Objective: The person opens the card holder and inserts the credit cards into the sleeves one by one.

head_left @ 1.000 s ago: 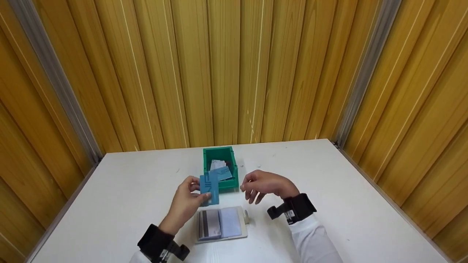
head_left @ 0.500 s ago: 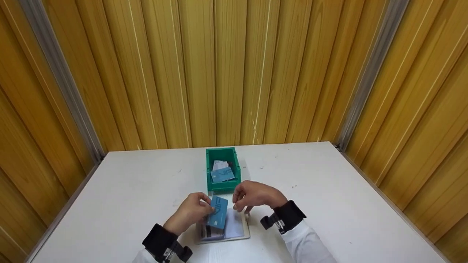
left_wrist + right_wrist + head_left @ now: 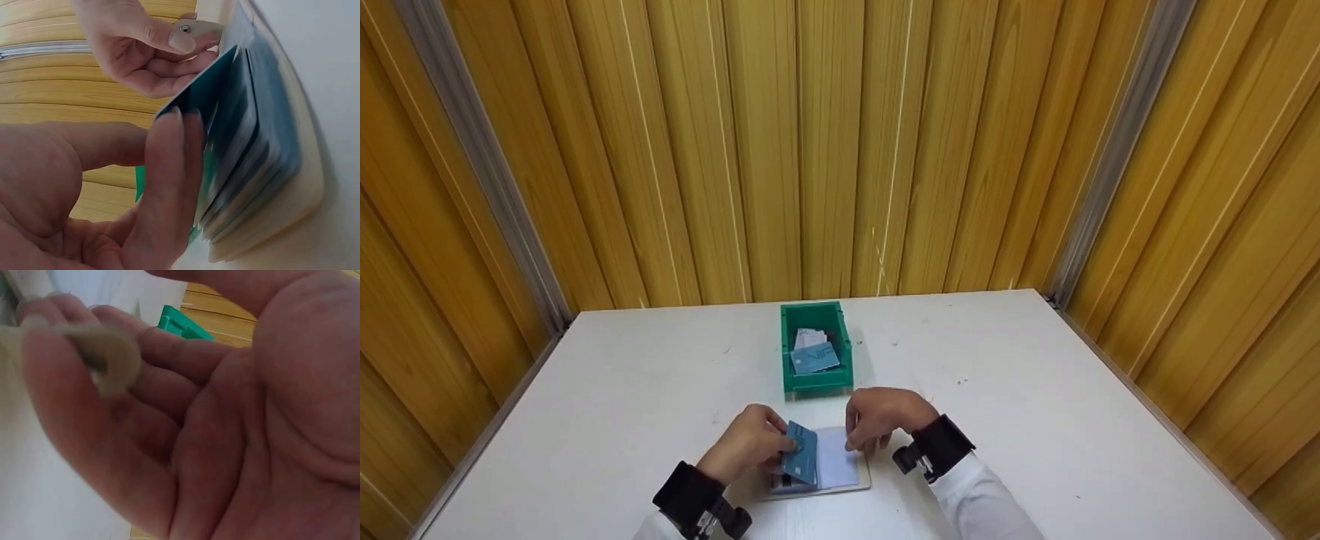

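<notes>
A blue card (image 3: 804, 454) with dark lettering is pinched between the thumb and fingers of my left hand (image 3: 746, 446), tilted over the left page. The card holder (image 3: 842, 472) lies open on the table, its clear sleeves fanned up in the left wrist view, where the card's edge (image 3: 194, 90) is close against the sleeves. At the holder's right edge is my right hand (image 3: 889, 412), fingers loosely bent, thumb apart from them. Its beige strap (image 3: 121, 354) with a metal snap runs among those fingers in the right wrist view.
A green bin (image 3: 817, 385) stands just beyond the holder. Inside it lie another blue card (image 3: 815, 358) and white cards (image 3: 810, 337). The white table (image 3: 1080, 450) reaches back to yellow wood-patterned walls (image 3: 825, 150).
My left hand has brought the blue card from in front of the bin down onto the holder's left page. My right hand has come down and inward to the holder's right edge.
</notes>
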Available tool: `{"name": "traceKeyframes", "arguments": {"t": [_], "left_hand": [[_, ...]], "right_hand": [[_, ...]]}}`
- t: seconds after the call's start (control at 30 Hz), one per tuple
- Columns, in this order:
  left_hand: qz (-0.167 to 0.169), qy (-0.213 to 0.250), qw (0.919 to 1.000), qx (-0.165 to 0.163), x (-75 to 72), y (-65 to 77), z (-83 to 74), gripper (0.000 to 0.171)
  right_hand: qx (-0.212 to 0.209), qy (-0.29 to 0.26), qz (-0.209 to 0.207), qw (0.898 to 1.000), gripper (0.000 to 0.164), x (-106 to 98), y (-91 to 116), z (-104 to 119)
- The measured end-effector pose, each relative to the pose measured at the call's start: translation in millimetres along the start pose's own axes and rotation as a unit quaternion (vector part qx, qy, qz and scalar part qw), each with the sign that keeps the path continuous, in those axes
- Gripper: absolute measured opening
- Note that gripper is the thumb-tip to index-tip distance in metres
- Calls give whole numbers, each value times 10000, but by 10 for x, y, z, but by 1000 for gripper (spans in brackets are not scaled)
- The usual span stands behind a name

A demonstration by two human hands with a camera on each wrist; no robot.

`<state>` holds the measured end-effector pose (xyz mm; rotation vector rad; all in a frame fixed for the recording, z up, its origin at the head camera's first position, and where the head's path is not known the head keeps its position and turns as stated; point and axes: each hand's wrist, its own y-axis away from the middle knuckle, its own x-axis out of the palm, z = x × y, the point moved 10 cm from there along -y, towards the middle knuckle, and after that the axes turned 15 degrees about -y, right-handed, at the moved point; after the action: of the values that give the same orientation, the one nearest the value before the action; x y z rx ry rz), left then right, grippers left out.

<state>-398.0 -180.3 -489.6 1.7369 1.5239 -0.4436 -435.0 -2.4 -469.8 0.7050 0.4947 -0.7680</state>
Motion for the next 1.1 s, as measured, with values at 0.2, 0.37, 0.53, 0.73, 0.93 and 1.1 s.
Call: {"name": "traceKeyframes", "arguments": {"t": [0.2, 0.37, 0.53, 0.73, 0.93, 1.1], "left_hand": [[-20, -12, 10000, -93, 4, -2, 17, 21], [-91, -11, 10000, -15, -7, 7, 7, 19], [9, -14, 10000, -72, 34, 4, 22, 20], [40, -10, 10000, -80, 59, 15, 23, 20], [56, 23, 9999, -141, 56, 20, 29, 21], [55, -54, 9998, -186, 30, 15, 42, 20]], "right_hand": [[128, 131, -353, 9992, 21, -36, -23, -1], [-97, 688, -535, 9961, 31, -47, -35, 80], [-233, 681, -807, 9941, 28, -80, -70, 101], [-515, 240, -1076, 9926, 22, -100, -124, 95], [-692, 189, -1188, 9903, 16, -116, -117, 129], [-686, 32, -1247, 9898, 15, -132, -89, 162]]}}
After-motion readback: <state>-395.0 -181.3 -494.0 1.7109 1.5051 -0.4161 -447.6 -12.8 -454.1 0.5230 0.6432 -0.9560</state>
